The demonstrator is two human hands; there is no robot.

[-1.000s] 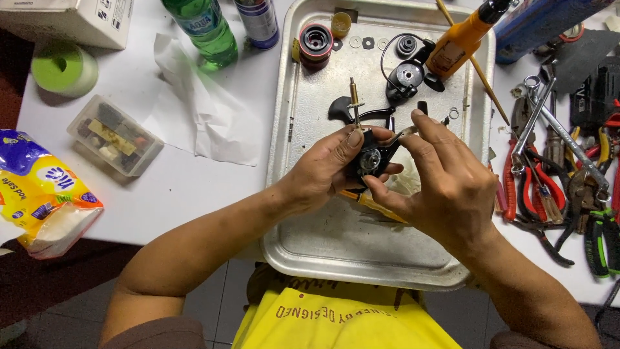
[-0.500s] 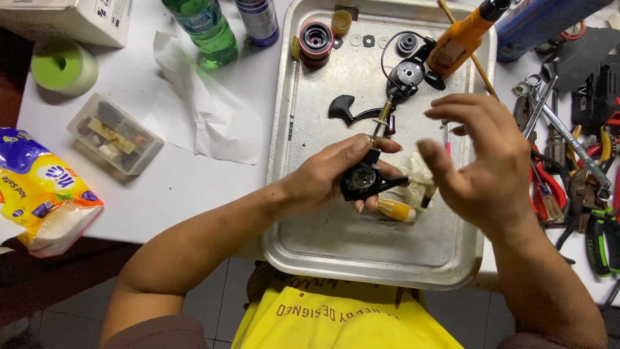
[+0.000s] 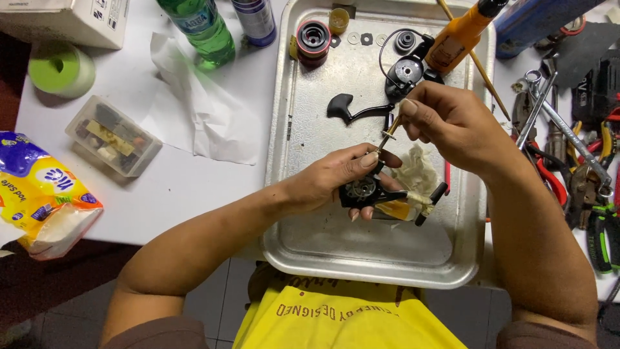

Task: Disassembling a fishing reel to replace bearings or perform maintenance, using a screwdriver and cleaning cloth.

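Over the near middle of a dented rectangular metal tray (image 3: 310, 258): left hand (image 3: 336, 178) wrapped around a small black fishing-reel body (image 3: 363, 192), fingers closed on its left side, open gear cavity facing up. Right hand (image 3: 452, 123) just beyond it, thumb and forefinger pinched narrow on the upper end of a thin brass-coloured shaft (image 3: 388, 136), other fingers loosely curled.

Shaft slanting: lower end down and left toward the reel body, meeting it at the left thumb tip, upper end up and right into the pinch. Long axis therefore diagonal, near-left to far-right, tilted rather than upright. Whether already seated in the body, not clear.

Probably light, stiff and slim, likely greasy and so slippery; best taken near the top with fingertips only, as here. Reel body rigid, compact, moderately heavy for its size, with exposed small parts inside; safest held by the outer frame, away from the cavity.

Crumpled pale rag (image 3: 416, 173) beside the body, a yellowish tube (image 3: 395, 209) under it. Farther on the tray: black crank handle (image 3: 352, 111), black round rotor part (image 3: 407, 71), red-and-black spool (image 3: 313, 37), orange bottle with black cap (image 3: 462, 31). On the left of the white table: clear plastic parts box (image 3: 113, 136), green bottle (image 3: 203, 29), green tape roll (image 3: 61, 70). On the right: pile of pliers and wrenches (image 3: 575, 161)
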